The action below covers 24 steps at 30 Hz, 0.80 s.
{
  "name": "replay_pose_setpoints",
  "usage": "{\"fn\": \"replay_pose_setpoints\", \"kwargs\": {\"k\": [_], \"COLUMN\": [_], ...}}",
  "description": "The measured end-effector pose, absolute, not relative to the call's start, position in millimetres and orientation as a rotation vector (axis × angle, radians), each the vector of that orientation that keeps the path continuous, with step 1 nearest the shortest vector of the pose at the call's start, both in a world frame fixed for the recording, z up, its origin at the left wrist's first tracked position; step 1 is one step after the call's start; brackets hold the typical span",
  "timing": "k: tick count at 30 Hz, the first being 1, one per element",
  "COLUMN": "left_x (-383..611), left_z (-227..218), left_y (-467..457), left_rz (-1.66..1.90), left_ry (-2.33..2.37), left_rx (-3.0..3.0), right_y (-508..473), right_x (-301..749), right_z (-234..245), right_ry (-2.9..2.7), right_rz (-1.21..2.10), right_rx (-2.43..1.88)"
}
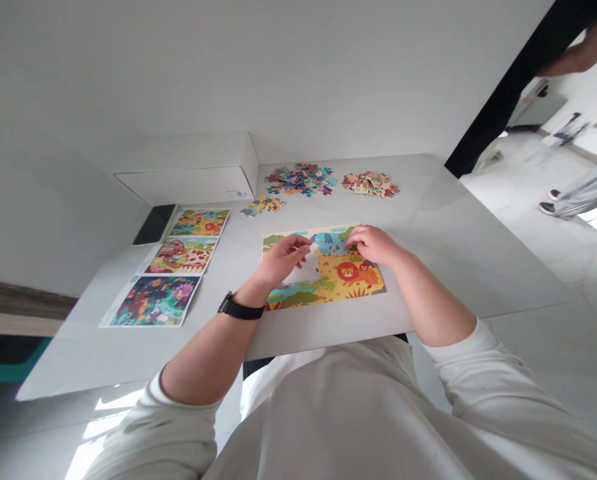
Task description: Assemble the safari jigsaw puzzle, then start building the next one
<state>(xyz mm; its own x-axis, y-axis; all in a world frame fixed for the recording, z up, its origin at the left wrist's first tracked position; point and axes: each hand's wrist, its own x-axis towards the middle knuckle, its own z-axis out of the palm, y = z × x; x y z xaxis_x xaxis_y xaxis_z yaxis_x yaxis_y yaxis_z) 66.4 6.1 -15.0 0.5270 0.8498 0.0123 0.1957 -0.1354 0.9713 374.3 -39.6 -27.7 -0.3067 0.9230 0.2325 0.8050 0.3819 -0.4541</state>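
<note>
A nearly assembled animal jigsaw (346, 275) with a lion and a blue elephant lies on the white table (448, 253) in front of me. A white gap shows near its middle. My left hand (282, 259), with a black watch on the wrist, hovers over that gap, its fingers curled in a pinch; what they hold is too small to make out. My right hand (373, 244) rests on the puzzle's upper right part with its fingers bent and pressed down on the pieces.
Three piles of loose pieces lie farther back: a small one (263, 205), a blue one (301, 180) and a reddish one (370, 184). Three picture cards (178, 267) and a dark phone (153, 225) lie left. A white box (193, 170) stands behind. Another person stands at the far right.
</note>
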Motion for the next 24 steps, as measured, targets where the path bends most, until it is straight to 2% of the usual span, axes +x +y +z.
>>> {"fn": "replay_pose_setpoints", "kwargs": {"k": [24], "left_x": [64.6], "left_z": [-6.3], "left_y": [1.1], "left_rz": [0.715], "left_ry": [0.93], "left_rx": [1.587], "right_y": [-40.3], "right_x": [378.4], "right_z": [-34.7], "right_ry": [-2.186], "right_rz": [0.375], "right_rx": [-1.492]}}
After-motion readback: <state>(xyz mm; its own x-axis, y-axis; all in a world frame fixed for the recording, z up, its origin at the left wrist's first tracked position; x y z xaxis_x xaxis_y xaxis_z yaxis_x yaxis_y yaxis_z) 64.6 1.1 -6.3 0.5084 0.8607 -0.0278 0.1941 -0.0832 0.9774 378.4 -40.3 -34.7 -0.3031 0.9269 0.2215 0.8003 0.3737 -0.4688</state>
